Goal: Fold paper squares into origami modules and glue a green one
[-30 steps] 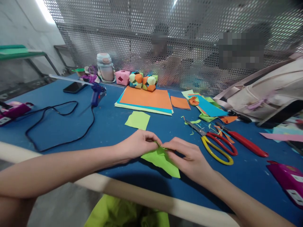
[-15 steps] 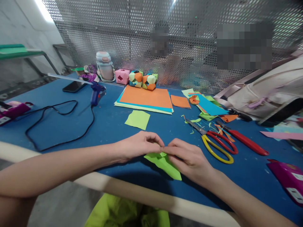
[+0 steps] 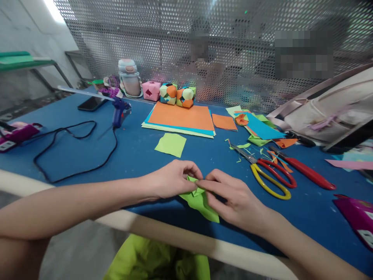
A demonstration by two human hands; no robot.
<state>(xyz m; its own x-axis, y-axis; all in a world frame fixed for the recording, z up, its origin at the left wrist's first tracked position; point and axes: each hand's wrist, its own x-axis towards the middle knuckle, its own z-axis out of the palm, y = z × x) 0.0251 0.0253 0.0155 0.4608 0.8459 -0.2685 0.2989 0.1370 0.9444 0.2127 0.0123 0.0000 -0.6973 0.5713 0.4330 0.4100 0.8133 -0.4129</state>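
Both hands at the near edge of the blue tabletop [image 3: 136,155], fingertips nearly meeting. Left hand [image 3: 171,179] pinches the upper edge of a bright green, creased paper piece [image 3: 201,205] between thumb and fingers. Right hand [image 3: 234,196] grips the same paper from the other side, fingers curled, index tip at the fold. Paper's loose lower part slants down between the hands, toward the person. Just beyond: a pale green, roughly square paper sheet [image 3: 171,144], lying flat. Farther back, a stack of orange, blue and pale green paper sheets [image 3: 181,117]. To the right of the right hand, metal scissors with one red and one yellow handle [image 3: 253,160], near thin paper scraps.
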